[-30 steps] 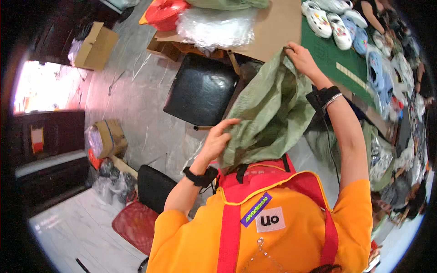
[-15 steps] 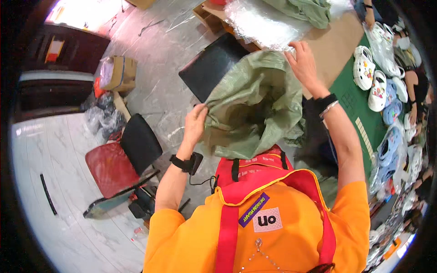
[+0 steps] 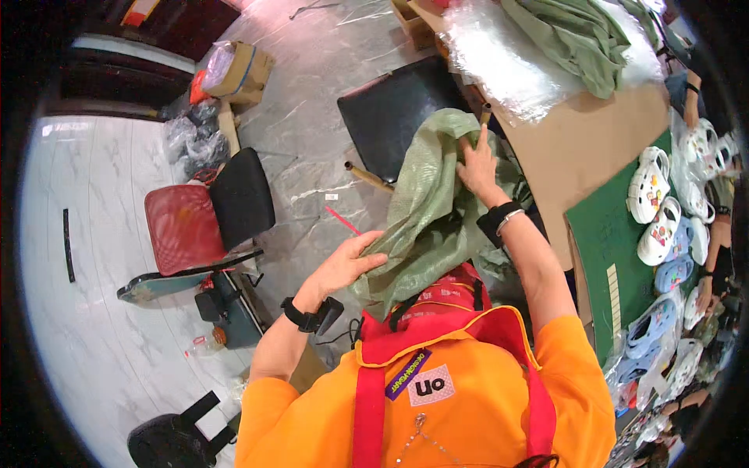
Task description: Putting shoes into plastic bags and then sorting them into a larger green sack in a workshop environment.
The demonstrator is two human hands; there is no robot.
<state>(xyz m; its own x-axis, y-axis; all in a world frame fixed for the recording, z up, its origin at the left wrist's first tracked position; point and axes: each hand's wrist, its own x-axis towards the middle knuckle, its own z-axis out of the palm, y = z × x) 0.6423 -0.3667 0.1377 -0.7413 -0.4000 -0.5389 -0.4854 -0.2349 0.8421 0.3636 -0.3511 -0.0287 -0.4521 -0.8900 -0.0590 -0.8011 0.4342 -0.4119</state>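
Observation:
A green woven sack (image 3: 429, 203) hangs in front of my body, its mouth gathered between my two hands. My left hand (image 3: 347, 269) pinches the near left edge, thumb on top and the other fingers partly behind the fabric. At the sack's far right edge, my right hand (image 3: 479, 168) grips the fabric, with one finger stretched forward along it. Folds hide the sack's inside. Just beyond the sack is a black chair seat (image 3: 398, 101) with brown tube-like ends beside it.
A brown board (image 3: 585, 148) on the right carries clear plastic sheeting (image 3: 507, 66) and another green sack (image 3: 577, 39). Clogs (image 3: 649, 183) line a green board (image 3: 601, 234), with other people's hands beyond. Left are a red-seated chair (image 3: 183, 226) and a cardboard box (image 3: 246, 74).
The sack's mouth has gone from spread wide to narrow and folded. My left hand has moved down, my right hand down and slightly left. The surroundings have shifted in view.

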